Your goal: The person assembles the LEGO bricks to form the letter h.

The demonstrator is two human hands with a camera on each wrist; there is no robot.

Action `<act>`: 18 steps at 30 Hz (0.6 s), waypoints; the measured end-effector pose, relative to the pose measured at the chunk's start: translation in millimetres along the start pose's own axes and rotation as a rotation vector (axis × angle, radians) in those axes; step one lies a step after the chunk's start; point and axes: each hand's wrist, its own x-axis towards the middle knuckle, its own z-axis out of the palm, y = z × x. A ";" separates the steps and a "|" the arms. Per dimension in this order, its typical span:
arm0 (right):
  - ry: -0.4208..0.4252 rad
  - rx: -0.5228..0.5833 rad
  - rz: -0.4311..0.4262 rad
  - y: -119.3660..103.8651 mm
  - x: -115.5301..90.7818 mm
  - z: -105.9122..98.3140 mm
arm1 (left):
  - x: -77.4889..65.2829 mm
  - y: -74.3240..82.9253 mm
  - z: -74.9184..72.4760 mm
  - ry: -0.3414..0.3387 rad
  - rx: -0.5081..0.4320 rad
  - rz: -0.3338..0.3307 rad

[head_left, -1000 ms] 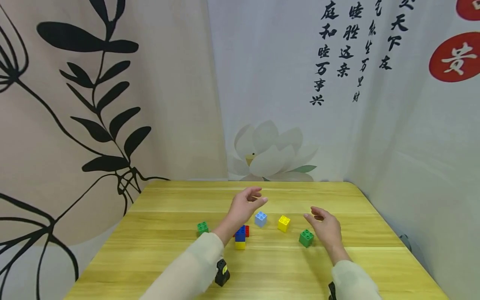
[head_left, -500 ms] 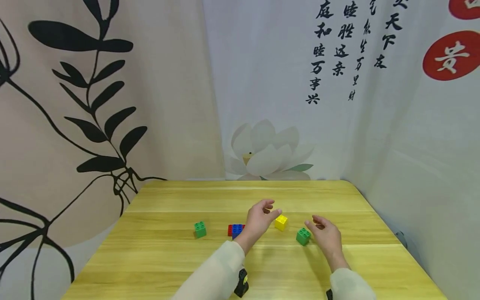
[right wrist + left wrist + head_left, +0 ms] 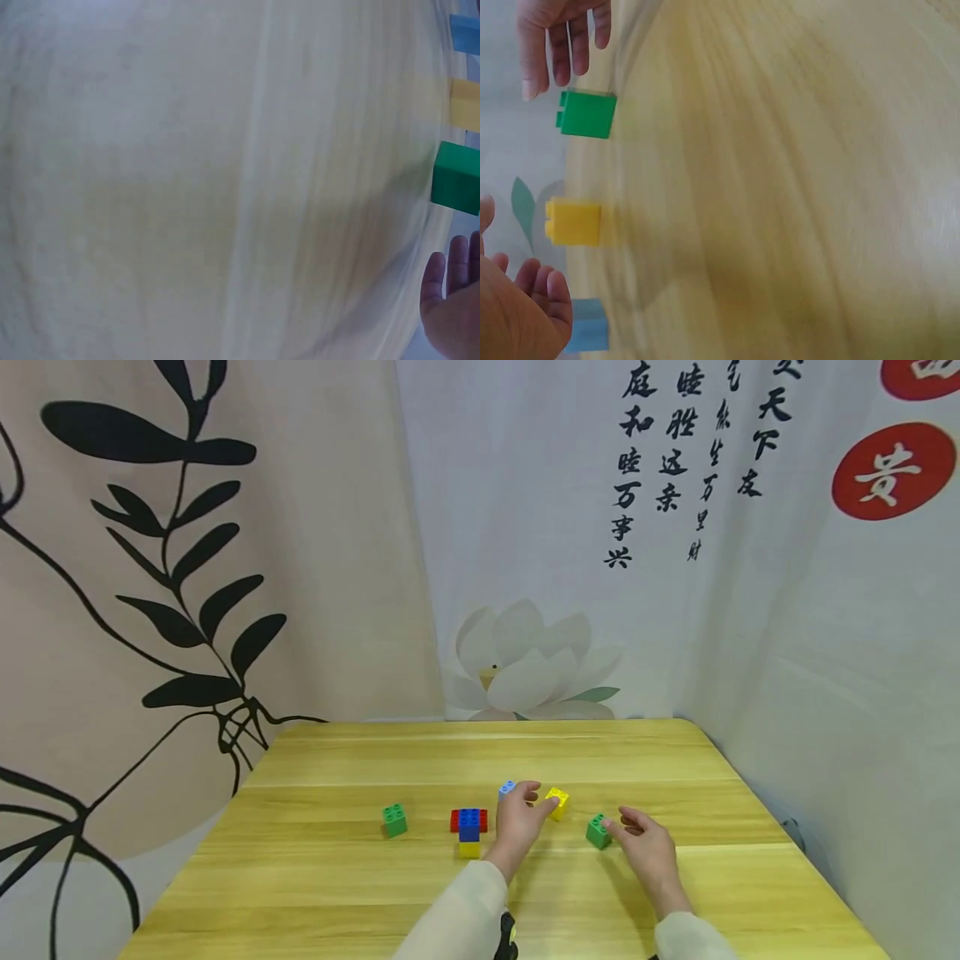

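Yellow brick (image 3: 574, 223) stands on the counter (image 3: 337, 877) between the light blue brick (image 3: 589, 325) and the green brick (image 3: 588, 115), near the left hand (image 3: 517, 822) and right hand (image 3: 647, 852), whose loosely bent fingers pinch nothing, and a low left-hand sweep could bump the half-hidden light blue brick.

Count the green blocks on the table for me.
2. The leftmost green block stands left of the dark blue block; the other green block is beside the right hand. Others could be hidden.
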 end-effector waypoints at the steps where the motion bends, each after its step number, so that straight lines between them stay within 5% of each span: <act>1: -0.005 0.007 0.005 0.7 -0.4 0.8 | -0.1 -1.4 1.8 0.005 -0.003 -0.005; 18: -0.013 0.073 0.034 11.2 -3.2 8.5 | 0.7 -15.3 28.3 0.148 0.029 -0.039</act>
